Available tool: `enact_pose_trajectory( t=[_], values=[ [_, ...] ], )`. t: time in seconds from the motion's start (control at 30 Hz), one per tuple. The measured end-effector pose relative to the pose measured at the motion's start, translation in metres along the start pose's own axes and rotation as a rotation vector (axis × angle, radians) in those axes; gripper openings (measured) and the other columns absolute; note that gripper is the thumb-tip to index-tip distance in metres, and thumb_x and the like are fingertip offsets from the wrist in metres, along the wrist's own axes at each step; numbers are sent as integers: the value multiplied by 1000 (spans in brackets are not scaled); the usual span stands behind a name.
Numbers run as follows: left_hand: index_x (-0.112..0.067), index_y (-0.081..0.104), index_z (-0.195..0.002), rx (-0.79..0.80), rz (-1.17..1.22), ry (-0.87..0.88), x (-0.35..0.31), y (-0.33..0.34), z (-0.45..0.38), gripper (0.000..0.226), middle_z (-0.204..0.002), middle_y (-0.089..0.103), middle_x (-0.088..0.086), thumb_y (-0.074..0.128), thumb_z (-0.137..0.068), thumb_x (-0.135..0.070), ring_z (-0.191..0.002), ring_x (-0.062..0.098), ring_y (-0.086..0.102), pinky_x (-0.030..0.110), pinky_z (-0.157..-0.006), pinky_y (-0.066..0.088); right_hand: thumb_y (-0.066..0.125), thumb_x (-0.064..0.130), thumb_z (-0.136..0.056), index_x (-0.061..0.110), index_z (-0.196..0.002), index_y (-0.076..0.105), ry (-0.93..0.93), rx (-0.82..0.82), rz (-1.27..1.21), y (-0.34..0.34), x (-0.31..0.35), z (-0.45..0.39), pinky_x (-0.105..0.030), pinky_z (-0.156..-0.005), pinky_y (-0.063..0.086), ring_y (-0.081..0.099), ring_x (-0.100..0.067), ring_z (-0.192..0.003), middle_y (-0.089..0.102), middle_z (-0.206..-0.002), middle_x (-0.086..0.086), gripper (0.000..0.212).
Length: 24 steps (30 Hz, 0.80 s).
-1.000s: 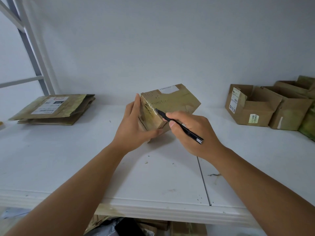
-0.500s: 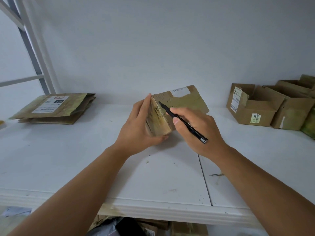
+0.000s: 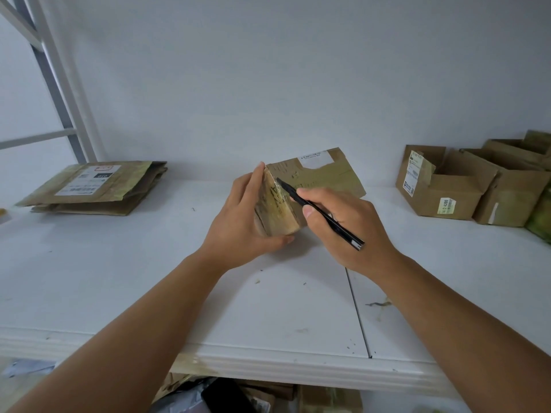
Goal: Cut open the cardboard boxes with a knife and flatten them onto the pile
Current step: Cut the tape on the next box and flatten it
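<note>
While the white bench [image 3: 119, 278] stretches wide across the view, over at the far left sits the pile of flattened boxes [image 3: 95, 186], lying flat near the back wall with a white shipping label facing up. A grey metal frame [image 3: 56, 84] rises behind it. Moving toward the middle, here's the left hand [image 3: 244, 222], wrapped around the near left end of the small cardboard box [image 3: 310, 186], fingers straight up along its far side and thumb curled beneath the bottom corner. The box is tipped up on the bench, taped end face turned toward the camera, a torn white label showing on its upper face. Right beside it, the right hand [image 3: 348, 228] grips the black knife [image 3: 320, 214] like a pen, thumb and fingers pinched on the shaft, and the tip is right at the top edge of that taped end face. The knife's back end pokes out over the right hand's knuckles. Further right, well apart from the action, stand the unopened-looking and open cardboard boxes [image 3: 447, 186] in a row against the wall, the nearest with flaps up and labels on its side. A seam [image 3: 357, 308] runs down the bench below the right wrist.
</note>
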<state>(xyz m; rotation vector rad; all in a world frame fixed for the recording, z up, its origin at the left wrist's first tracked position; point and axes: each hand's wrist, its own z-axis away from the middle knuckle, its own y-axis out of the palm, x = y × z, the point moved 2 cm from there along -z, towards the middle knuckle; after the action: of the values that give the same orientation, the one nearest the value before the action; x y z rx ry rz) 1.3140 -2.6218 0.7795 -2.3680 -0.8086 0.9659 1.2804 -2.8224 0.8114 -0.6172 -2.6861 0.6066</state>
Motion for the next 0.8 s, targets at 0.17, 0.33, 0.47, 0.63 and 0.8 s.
enact_pose_trajectory(
  t=[0.17, 0.33, 0.47, 0.63, 0.8],
  values=[
    [-41, 0, -156, -11, 56, -35, 4, 1, 0, 128, -142, 25, -27, 82, -59, -60, -132, -16, 29, -1, -91, 31, 52, 17, -95, 9, -110, 65, -39, 10, 16, -1, 1, -1, -13, -59, 40, 53, -5, -65, 56, -68, 11, 22],
    [-36, 3, -158, -45, 121, -87, 7, 2, -1, 128, -142, 32, -16, 82, -59, -57, -129, -16, 33, -4, -93, 27, 49, 23, -97, 11, -112, 65, -27, 68, 46, 0, -1, 0, -33, -59, 45, 58, -14, -66, 64, -74, 3, 25],
    [-36, 4, -158, -64, 143, -122, 9, 2, -2, 129, -140, 34, -15, 83, -59, -54, -127, -16, 35, -4, -93, 29, 48, 26, -97, 15, -113, 64, -6, 108, 31, 1, -2, 2, -31, -56, 45, 56, -10, -64, 60, -76, 7, 25],
    [-36, 4, -159, -60, 163, -145, 12, 3, -3, 129, -141, 34, -14, 84, -59, -53, -126, -17, 34, -5, -90, 28, 47, 26, -97, 16, -113, 63, -13, 138, 18, -2, -3, -2, -26, -55, 43, 57, -9, -64, 59, -78, 7, 25],
    [-36, 4, -159, -52, 178, -156, 14, 5, -4, 130, -139, 35, -15, 82, -57, -59, -126, -15, 34, -5, -90, 28, 45, 29, -96, 23, -112, 60, 15, 180, -4, -4, -4, -4, -21, -55, 42, 57, -10, -65, 60, -79, 9, 22]
  ],
)
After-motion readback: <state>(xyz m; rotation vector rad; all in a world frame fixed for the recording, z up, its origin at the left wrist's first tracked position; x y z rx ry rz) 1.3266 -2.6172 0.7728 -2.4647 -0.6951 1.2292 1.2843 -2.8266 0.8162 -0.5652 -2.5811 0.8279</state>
